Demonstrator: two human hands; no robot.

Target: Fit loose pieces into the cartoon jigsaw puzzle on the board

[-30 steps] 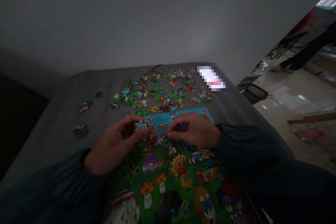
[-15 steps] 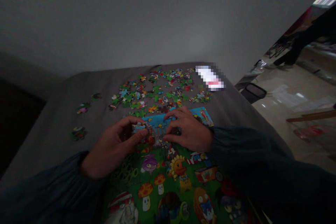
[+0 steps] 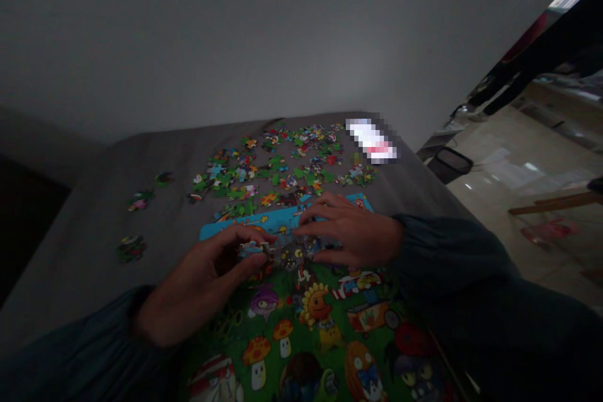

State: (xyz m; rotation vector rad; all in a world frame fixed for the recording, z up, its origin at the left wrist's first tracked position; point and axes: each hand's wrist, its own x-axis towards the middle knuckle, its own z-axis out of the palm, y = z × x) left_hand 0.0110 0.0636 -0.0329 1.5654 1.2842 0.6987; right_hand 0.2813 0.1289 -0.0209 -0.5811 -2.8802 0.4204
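A colourful jigsaw puzzle (image 3: pixel 296 308) with cartoon sunflower, mushroom and other characters lies in front of me, its blue top edge toward the wall. My left hand (image 3: pixel 202 276) pinches light-blue puzzle pieces (image 3: pixel 252 250) between thumb and fingers, just over the puzzle's upper left. Close by on the upper right, my right hand (image 3: pixel 351 229) rests over the picture, fingers apart and bent downward. Those fingers cover part of the blue strip, and I see nothing held in them. Between the hands a grey zombie face (image 3: pixel 289 255) shows in the picture.
Many loose pieces (image 3: pixel 277 166) are scattered beyond the puzzle on the grey cloth (image 3: pixel 94 220). A few more pieces (image 3: pixel 132 248) lie far left. A bright blurred phone-like object (image 3: pixel 372 140) is at the back right. A person's dark legs (image 3: pixel 532 69) show at right.
My right hand has loosened its fingers and shifted slightly right, uncovering the zombie face. My left hand, still pinching the pieces, has moved lower, so more of the blue top edge shows.
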